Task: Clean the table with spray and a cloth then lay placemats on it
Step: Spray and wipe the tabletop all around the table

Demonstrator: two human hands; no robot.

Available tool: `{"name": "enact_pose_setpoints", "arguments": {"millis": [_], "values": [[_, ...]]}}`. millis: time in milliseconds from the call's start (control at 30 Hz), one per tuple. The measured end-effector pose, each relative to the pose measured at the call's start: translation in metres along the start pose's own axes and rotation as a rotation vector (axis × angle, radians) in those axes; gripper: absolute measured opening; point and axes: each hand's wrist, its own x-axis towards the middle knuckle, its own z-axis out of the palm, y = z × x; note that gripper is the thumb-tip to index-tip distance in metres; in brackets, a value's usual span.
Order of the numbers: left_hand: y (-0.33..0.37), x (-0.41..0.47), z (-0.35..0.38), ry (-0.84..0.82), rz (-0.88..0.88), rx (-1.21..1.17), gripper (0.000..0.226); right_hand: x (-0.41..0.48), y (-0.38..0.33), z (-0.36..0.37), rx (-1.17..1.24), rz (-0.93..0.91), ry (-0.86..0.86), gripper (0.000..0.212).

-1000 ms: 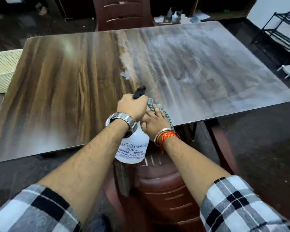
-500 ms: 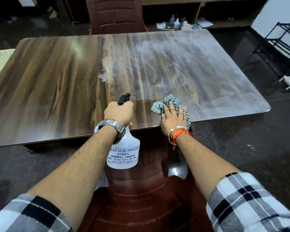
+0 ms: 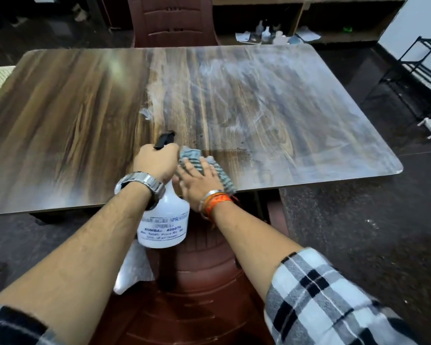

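While gripping bottle [image 3: 164,221], left hand [image 3: 157,163].

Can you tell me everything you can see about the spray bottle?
The spray bottle is white, see-through-looking plastic with a round, wide body that narrows to a neck. Its black nozzle sticks out above the left hand, which wraps the neck and holds it upright in the air, just over the near edge of the table. Dark printed words run across the front, too blurry to read in full. The right hand presses a cloth right beside it.
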Motion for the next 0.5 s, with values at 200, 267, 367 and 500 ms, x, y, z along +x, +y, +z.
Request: {"name": "enact_pose_setpoints", "arguments": {"millis": [200, 267, 367, 500], "values": [[0.001, 0.0, 0.015, 0.171, -0.051, -0.018, 0.018, 0.039, -0.011, -0.01, -0.026, -0.263, -0.061, 0.052], [0.003, -0.006, 0.033, 0.203, -0.09, -0.081, 0.017, 0.054, 0.023, -0.014, -0.001, -0.176, -0.011, 0.051], [0.011, -0.019, 0.065, 0.186, -0.124, -0.161, 0.014, 0.065, 0.125, -0.037, 0.033, 0.066, 0.052, 0.053], [0.03, -0.042, 0.109, 0.182, -0.145, -0.152, 0.016, 0.018, 0.306, -0.072, -0.025, 0.446, 0.179, 0.059]]}}
